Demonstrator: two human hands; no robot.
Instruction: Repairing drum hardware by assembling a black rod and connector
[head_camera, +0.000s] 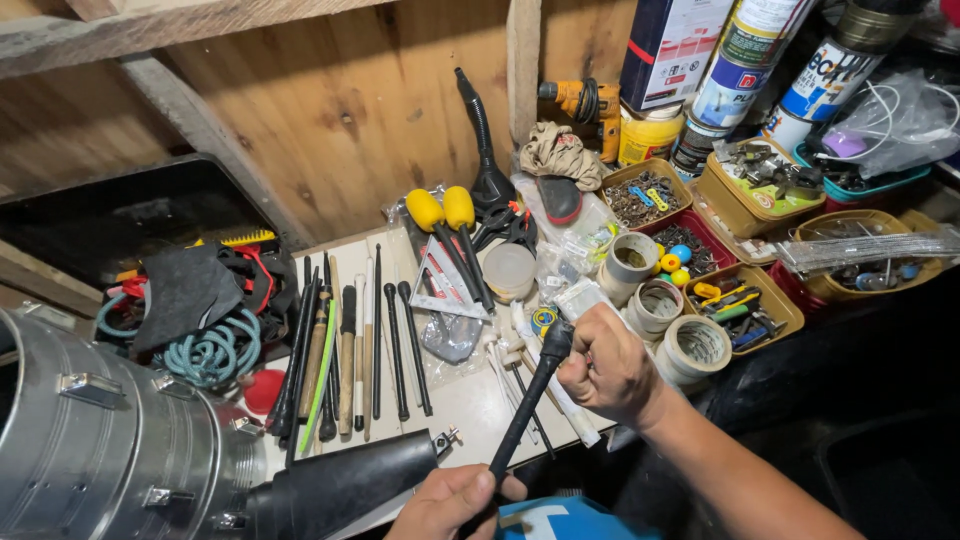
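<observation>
Both hands are closed on one black rod (528, 405): the right hand (610, 365) wraps its upper end with fingers fully curled, and the left hand (450, 500) clamps the lower end near the bottom edge. The rod slants above the table (470, 400), just beside the tape rolls (665, 320). To work it well, I judge the left should hold firm while the right turns or pulls gently along the rod's line. A metal drum (100, 430) lies at the left.

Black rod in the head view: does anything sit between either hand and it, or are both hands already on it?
Nothing visible does. The left hand grips the lower end of the black rod, and the right hand closes around its upper end. The rod is held above the white bench top, over the loose white sticks.
</observation>
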